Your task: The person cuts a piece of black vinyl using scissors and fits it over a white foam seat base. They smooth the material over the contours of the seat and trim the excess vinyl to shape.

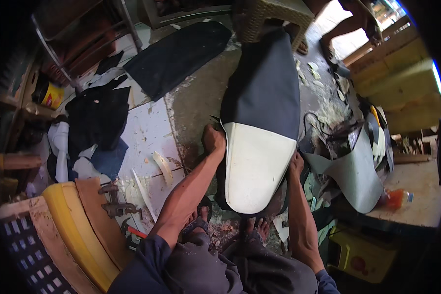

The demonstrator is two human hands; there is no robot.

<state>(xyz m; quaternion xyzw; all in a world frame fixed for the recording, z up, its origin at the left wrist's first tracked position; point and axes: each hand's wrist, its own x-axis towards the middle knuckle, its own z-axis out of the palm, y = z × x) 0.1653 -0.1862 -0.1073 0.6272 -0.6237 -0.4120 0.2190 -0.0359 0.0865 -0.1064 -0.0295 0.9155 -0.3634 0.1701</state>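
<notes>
Two bare forearms (185, 192) stretch up from the lower frame to a long black-and-cream seat (259, 159) at centre. The left hand (214, 139) curls, gripping its left edge; the right hand (295, 164) bends against the other side, fingers hidden, so I can't tell its grip.

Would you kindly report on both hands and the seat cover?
Left hand closed at left edge of seat cover. Right hand at right edge, grip partly hidden. White end nearest. Plastic stool by far end.

Brown stool (274, 11) at back; metal clamp (114, 208) beside brown board (94, 208); 1 yellow-labelled tub (53, 96)
</notes>
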